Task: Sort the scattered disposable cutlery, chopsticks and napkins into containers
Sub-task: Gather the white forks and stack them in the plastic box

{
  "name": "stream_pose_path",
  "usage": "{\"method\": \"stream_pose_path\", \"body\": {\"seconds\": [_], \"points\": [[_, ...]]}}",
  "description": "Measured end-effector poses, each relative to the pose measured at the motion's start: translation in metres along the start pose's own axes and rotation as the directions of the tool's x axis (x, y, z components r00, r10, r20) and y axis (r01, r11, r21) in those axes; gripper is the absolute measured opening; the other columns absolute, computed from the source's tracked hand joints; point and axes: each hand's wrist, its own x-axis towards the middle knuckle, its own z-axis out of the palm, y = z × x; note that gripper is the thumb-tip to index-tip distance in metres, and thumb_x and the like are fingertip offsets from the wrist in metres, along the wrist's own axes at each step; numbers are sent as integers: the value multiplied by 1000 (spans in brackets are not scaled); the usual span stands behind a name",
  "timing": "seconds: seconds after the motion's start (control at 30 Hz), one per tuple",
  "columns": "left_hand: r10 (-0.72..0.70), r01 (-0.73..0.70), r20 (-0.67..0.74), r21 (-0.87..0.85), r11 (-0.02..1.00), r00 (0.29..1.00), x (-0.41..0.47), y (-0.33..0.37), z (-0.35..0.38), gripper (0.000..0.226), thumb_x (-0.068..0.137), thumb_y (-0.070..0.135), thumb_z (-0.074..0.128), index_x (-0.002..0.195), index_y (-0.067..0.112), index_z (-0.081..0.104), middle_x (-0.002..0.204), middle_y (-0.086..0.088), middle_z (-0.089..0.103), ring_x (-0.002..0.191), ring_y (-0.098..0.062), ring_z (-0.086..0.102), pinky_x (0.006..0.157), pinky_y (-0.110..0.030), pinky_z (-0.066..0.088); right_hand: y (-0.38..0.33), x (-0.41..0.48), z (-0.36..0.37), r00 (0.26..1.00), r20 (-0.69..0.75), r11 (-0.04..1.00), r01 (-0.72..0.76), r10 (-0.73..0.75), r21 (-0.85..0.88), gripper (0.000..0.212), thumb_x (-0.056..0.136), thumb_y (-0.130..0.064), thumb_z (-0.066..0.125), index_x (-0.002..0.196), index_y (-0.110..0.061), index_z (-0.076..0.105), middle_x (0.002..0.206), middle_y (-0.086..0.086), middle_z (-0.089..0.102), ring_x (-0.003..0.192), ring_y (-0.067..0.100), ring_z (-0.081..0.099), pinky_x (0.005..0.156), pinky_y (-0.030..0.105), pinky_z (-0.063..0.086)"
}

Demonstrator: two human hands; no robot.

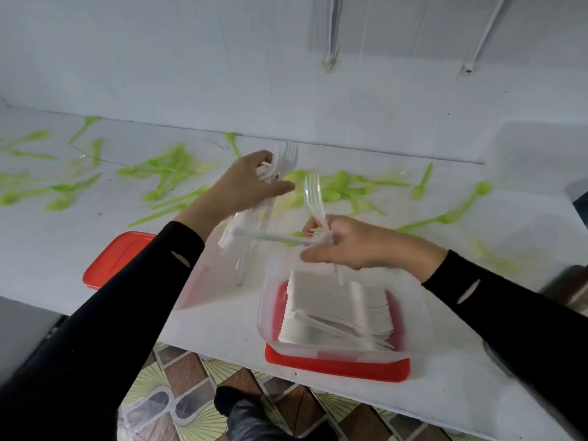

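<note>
My left hand [245, 186] grips a bundle of clear plastic forks [288, 154], tines up, with white handles hanging below it over a clear container [197, 281]. My right hand [353, 241] holds clear forks [313, 195] upright, plus one lying sideways toward the left. Below it stands a clear tub [413, 313] on a red lid [337, 367], holding a stack of white napkins [318, 300] and white forks [375, 313]. Green plastic spoons [168, 173] lie scattered over the white counter [57, 249] behind both hands.
A second red lid [117, 259] lies under the left container. The wall rises right behind the counter, with two white pipes [332, 33]. A pale box [541, 148] stands at the far right. Patterned floor and my dark shoe [241, 409] show below the counter's front edge.
</note>
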Motion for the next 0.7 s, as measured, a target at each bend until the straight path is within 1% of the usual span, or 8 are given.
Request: {"method": "stream_pose_path", "body": {"seconds": [0.07, 0.13, 0.2, 0.27, 0.37, 0.47, 0.57, 0.7], "points": [[54, -63, -228, -33, 997, 972, 19, 19, 0, 31, 79, 29, 81, 92, 17, 56, 71, 13, 56, 54, 7, 49, 55, -10, 38, -3, -3, -31, 996, -66, 987, -48, 59, 151, 18, 93, -26, 62, 100, -24, 45, 66, -7, 42, 44, 6, 28, 44, 23, 21], [27, -84, -364, -143, 986, 931, 35, 29, 8, 33, 79, 29, 80, 95, 16, 54, 73, 13, 54, 59, 1, 51, 60, -16, 41, 2, -1, -57, 991, -108, 945, -41, 81, 325, 16, 95, -30, 51, 88, -24, 38, 64, -6, 35, 46, 8, 18, 44, 21, 13], [-24, -79, -430, -221, 972, 902, 47, 32, 23, 35, 78, 31, 80, 97, 16, 55, 73, 14, 55, 63, -6, 52, 65, -25, 45, 17, 2, -81, 984, -123, 833, -43, 132, 551, 19, 96, -27, 40, 78, -24, 33, 63, -3, 33, 45, 8, 18, 41, 16, 12], [-65, -68, -459, -268, 961, 886, 55, 34, 44, 38, 75, 35, 81, 98, 16, 57, 73, 14, 59, 64, -7, 55, 67, -26, 47, 37, 3, -99, 969, -158, 731, -33, 192, 681, 13, 91, -21, 33, 78, -22, 32, 64, 0, 35, 43, 9, 20, 38, 14, 16], [-69, -75, -463, -285, 956, 884, 64, 40, 79, 37, 74, 36, 80, 97, 17, 58, 74, 13, 63, 69, -13, 59, 67, -28, 48, 74, 6, -112, 890, -353, 797, -19, 289, 604, 10, 94, -16, 40, 87, -20, 34, 70, 2, 42, 45, 9, 25, 39, 16, 20], [17, -112, -434, -194, 975, 901, 68, 46, 112, 26, 81, 28, 78, 94, 15, 60, 74, 10, 64, 66, -11, 57, 62, -19, 41, 105, 5, -117, 804, -521, 930, -106, 288, 352, 11, 95, -19, 51, 97, -23, 41, 77, 0, 57, 51, 11, 35, 43, 21, 28], [177, -224, -324, -115, 968, 929, 74, 52, 140, 32, 81, 21, 78, 108, 11, 65, 92, 5, 71, 77, -12, 63, 68, -12, 43, 120, 2, -122, 778, -589, 975, -160, 219, 151, 13, 97, -24, 56, 95, -24, 43, 82, 0, 71, 49, 4, 44, 45, 18, 33], [352, -350, -182, 41, 936, 918, 84, 52, 170, 37, 81, 22, 78, 113, 7, 67, 95, -7, 74, 87, -25, 68, 78, -25, 46, 126, 3, -126, 774, -610, 981, -75, 171, 180, 14, 96, -27, 60, 98, -17, 51, 77, 6, 72, 39, 0, 40, 39, 12, 30]]}}
